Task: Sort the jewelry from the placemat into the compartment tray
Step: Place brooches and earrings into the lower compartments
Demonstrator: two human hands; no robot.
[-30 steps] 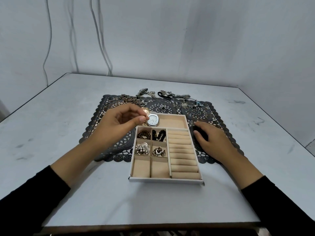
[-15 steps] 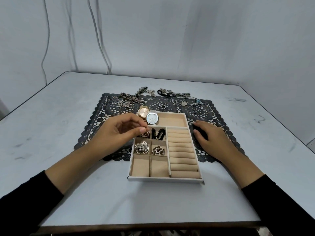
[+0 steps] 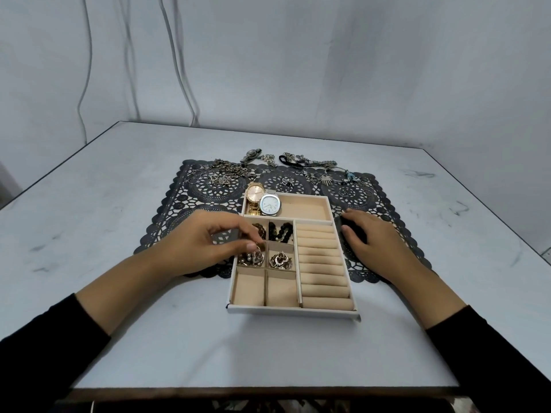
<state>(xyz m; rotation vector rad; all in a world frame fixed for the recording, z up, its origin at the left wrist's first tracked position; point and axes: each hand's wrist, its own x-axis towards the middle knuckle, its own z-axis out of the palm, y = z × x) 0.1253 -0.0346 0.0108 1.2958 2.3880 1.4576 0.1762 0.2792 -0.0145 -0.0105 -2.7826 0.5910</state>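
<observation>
A beige compartment tray sits on the near part of a black lace placemat. My left hand hovers over the tray's left column and pinches a small gold piece above the compartment with pearl and gold jewelry. My right hand rests flat on the placemat beside the tray's right wall. Two watches, gold and silver, lie in the tray's far compartment. Loose chains and rings and bracelets lie along the placemat's far edge.
The white table ends at a near edge and a right edge. Grey walls stand behind, with cables hanging down. Two near-left tray compartments and the ring rolls hold nothing.
My left hand has moved toward me and down, from beside the watches to the pearl compartment, still pinching the small gold piece. My right hand has stayed where it was.
</observation>
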